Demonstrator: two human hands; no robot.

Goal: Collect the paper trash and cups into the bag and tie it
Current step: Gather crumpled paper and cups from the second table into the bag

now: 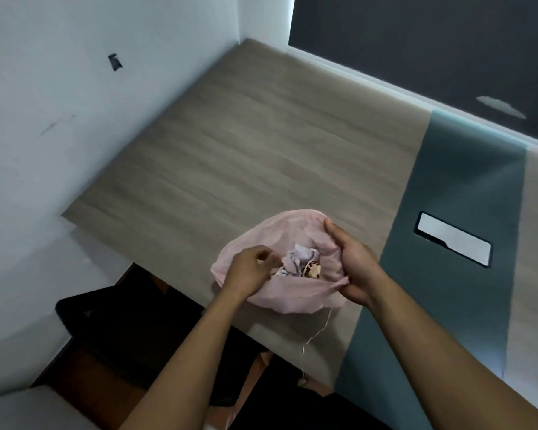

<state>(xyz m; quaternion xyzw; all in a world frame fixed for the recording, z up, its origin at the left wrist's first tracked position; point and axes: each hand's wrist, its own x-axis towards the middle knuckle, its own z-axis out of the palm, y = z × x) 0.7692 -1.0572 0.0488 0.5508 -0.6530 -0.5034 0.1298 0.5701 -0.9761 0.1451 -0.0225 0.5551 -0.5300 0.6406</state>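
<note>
A pale pink drawstring bag (274,234) sits open on the wooden table (230,150) near its front edge. Inside it lie crumpled paper (295,259) and a spotted cup (312,270). My left hand (249,270) is at the bag's left rim with its fingers curled on the fabric. My right hand (353,265) grips the right rim, pinching the cloth at the near corner. A thin drawstring (316,336) hangs from the bag over the table's front edge.
A white wall runs along the table's left side. A teal strip (466,212) crosses the table at the right, with a white rectangular plate (452,238) set in it. A dark chair (121,321) stands under the front edge.
</note>
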